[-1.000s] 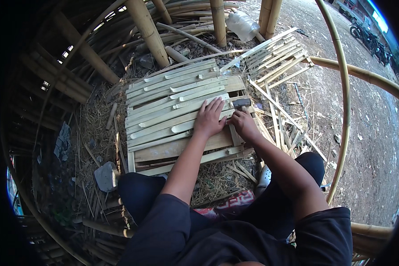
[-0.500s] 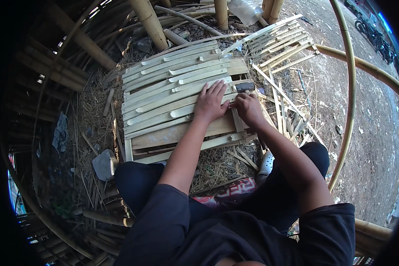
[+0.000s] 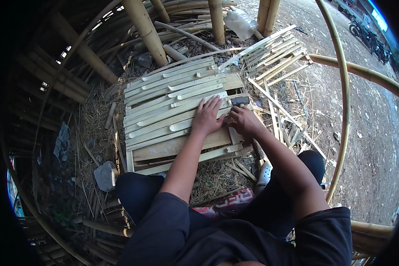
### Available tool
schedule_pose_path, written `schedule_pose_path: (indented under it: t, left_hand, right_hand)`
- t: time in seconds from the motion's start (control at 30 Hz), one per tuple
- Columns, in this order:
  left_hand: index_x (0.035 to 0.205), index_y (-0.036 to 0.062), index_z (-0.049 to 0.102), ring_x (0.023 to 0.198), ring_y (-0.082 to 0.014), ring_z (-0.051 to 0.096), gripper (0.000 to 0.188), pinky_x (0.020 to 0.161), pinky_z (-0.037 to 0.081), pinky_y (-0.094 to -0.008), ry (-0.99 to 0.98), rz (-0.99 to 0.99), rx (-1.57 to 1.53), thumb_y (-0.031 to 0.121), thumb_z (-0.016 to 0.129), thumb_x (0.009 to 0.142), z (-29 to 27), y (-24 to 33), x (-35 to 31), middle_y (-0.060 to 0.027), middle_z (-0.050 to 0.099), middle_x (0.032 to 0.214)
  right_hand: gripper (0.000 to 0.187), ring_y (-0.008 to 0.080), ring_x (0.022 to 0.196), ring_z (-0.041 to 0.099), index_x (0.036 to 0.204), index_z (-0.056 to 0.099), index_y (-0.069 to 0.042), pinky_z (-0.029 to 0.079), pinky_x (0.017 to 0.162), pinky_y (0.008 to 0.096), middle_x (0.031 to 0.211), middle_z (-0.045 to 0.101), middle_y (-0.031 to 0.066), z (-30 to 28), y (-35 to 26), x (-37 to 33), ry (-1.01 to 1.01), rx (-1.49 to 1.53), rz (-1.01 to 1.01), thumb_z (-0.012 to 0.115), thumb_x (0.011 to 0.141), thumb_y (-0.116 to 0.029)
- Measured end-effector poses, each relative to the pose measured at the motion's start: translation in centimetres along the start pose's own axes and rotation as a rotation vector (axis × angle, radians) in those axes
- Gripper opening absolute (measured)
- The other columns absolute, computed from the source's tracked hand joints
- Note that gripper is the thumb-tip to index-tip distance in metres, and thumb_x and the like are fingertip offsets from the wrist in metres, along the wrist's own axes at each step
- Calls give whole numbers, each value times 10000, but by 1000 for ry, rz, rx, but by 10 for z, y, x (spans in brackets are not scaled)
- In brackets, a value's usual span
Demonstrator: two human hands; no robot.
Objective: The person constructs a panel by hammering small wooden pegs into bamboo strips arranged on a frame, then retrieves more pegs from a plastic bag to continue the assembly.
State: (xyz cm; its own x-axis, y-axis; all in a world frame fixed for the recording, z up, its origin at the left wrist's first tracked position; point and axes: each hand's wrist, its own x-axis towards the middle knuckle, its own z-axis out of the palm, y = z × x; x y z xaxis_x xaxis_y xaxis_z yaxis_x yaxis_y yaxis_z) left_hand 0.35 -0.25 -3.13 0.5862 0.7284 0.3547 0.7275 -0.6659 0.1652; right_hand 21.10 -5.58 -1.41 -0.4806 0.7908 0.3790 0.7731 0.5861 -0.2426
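A panel of split bamboo slats (image 3: 164, 113) lies before me, the pale strips nailed or laid side by side across crosspieces. My left hand (image 3: 207, 116) rests flat on the slats near their right ends, fingers stretched out. Close beside it, my right hand (image 3: 244, 120) is closed, its bent fingers near my left thumb. A hammer (image 3: 240, 101) with a dark block head shows just beyond the right knuckles. My right hand appears to grip its handle, which is mostly hidden. Whether the fingertips also pinch something small cannot be seen.
A smaller slatted frame (image 3: 277, 51) and loose bamboo strips (image 3: 281, 111) lie to the right. Bamboo posts (image 3: 145, 33) stand at the back, near a clear plastic container (image 3: 241, 24). A stone block (image 3: 105, 176) sits by my left knee. A curved bamboo pole (image 3: 345, 97) rises on the right.
The whole view has shifted, so the panel and hands appear slightly lower. My hands and the hammer keep nearly the same places on the slats.
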Motion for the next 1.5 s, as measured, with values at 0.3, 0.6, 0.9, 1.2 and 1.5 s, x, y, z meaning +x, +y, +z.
schedule_pose_path:
  t: [0.3, 0.6, 0.9, 1.2, 1.5]
  left_hand:
    - [1469, 109, 490, 1458, -217, 413, 627, 1242, 253, -476, 1, -8, -8, 364, 622, 912, -2, 1, 0, -87, 473, 1551]
    - [1467, 116, 493, 1456, -212, 415, 630, 1248, 249, -469, -13, -26, -30, 378, 626, 909, -3, 2, 1, -78, 475, 1551]
    - [1472, 117, 490, 1450, -219, 423, 640, 1246, 261, -455, -8, -32, -27, 388, 625, 909, -3, 1, 1, -77, 477, 1551]
    - [1472, 138, 498, 1456, -208, 416, 636, 1259, 237, -444, -23, -43, -58, 398, 624, 905, -6, 2, 1, -74, 473, 1557]
    - [1474, 149, 504, 1454, -208, 418, 632, 1255, 246, -444, -12, -31, -81, 399, 623, 906, -6, 1, 0, -69, 484, 1549]
  right_hand:
    - [144, 254, 938, 645, 933, 751, -110, 460, 900, 413, 956, 659, 87, -3, 3, -1, -15, 47, -55, 706, 843, -213]
    - [144, 252, 960, 627, 758, 704, -98, 434, 990, 426, 879, 664, 84, 4, -14, -5, -88, -223, 72, 609, 836, -174]
    - [109, 294, 993, 628, 757, 737, -103, 497, 884, 428, 929, 653, 94, -8, -26, -3, -57, -76, 231, 641, 809, -102]
    - [154, 343, 838, 697, 805, 762, -75, 557, 722, 451, 837, 713, 157, -21, -24, 3, -93, 12, 490, 732, 840, -222]
    - [291, 380, 711, 709, 807, 767, -23, 565, 678, 451, 759, 711, 217, -42, -15, 22, 24, 270, 696, 812, 826, -310]
